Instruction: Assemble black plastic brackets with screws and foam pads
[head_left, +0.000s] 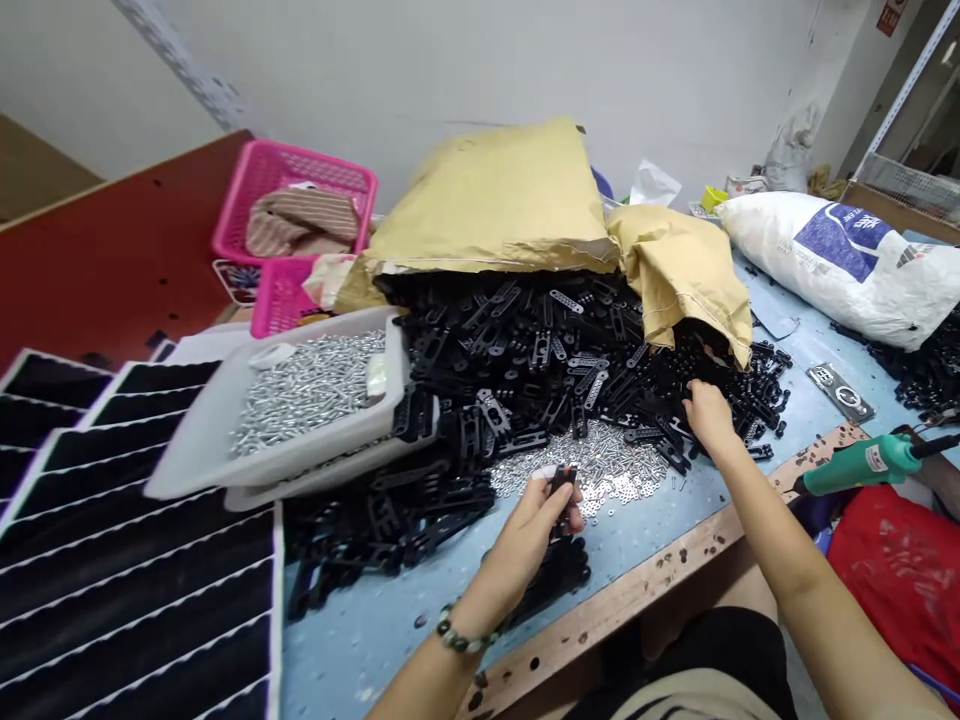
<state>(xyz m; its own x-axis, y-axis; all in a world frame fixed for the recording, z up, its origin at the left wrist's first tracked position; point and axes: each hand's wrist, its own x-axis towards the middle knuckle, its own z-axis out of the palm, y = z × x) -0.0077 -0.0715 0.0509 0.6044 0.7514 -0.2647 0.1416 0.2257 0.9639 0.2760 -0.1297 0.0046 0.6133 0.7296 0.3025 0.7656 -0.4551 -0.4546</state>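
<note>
My left hand (529, 524), with a beaded bracelet at its wrist, is closed around a small black plastic part (562, 484) over the near side of the table. Below that hand lies a bundle of black parts (551, 580). To the right, my right hand (709, 414) is at the pile of small black pieces (686, 360) by the mouth of a yellow paper sack (690, 265). Its fingers are curled, and what they grip, if anything, is hidden. Between the hands spread loose silver screws and nuts (600, 468).
A white bin of screws (315, 395) stands left, beside stacked black-lined trays (142, 570). A large yellow sack (502, 200) spills black parts (517, 350). A green electric screwdriver (862, 463) lies at the right edge, below a white sack (847, 260). Pink baskets (296, 160) sit behind.
</note>
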